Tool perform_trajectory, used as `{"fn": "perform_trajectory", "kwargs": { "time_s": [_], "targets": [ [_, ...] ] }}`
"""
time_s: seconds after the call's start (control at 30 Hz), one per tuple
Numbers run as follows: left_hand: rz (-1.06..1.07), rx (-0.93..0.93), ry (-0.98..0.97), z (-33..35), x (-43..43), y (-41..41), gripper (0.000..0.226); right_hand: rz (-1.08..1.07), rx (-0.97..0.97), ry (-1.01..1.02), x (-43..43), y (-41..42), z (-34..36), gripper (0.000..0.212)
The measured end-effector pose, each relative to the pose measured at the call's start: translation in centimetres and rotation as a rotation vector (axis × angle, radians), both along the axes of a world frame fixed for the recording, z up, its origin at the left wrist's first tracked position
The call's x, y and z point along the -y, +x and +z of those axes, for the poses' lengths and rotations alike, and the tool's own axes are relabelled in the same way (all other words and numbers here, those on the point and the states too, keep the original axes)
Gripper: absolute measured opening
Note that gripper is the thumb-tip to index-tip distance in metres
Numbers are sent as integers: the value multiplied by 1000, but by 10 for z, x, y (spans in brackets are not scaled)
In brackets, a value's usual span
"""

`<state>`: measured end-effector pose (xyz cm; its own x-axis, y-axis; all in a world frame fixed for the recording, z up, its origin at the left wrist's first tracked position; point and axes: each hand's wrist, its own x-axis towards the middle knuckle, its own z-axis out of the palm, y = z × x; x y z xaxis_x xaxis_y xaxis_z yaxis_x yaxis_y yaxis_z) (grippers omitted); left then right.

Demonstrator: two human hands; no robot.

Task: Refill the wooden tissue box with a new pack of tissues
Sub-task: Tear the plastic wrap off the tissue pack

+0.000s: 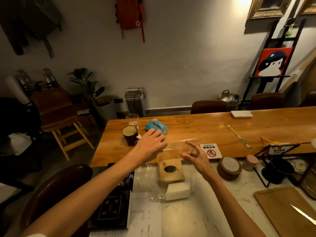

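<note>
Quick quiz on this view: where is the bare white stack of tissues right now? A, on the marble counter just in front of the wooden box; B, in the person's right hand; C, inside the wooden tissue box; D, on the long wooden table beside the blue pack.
A: the white stack of tissues lies on the marble counter against the near side of the wooden tissue box, whose oval opening looks dark and empty.
</note>
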<state>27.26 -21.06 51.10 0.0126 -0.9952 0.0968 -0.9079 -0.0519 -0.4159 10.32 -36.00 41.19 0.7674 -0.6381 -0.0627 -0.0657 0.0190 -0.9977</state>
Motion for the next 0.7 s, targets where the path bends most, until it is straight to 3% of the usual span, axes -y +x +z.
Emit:
{"fn": "perform_trajectory", "kwargs": {
  "time_s": [0.13, 0.23, 0.33, 0.4, 0.6, 0.7],
  "targets": [
    [93, -146, 1, 30, 10, 3, 23, -33, 3, -33, 0, -3, -5, 66],
    [47, -264, -49, 34, 10, 2, 28, -72, 16, 7, -1, -6, -8, 64],
    [-4, -134, 155, 13, 11, -12, 48, -53, 34, 21, -1, -4, -4, 63],
    [-6, -28, 217, 1, 14, -13, 46, -32, 35, 26, -2, -2, -3, 63],
    [8, -100, 146, 11, 10, 5, 34, -21, 5, 10, -3, -1, -10, 64],
    [-19, -137, 175, 12, 3, 9, 47, -29, 16, 26, -4, 1, -9, 62]
  ]
}}
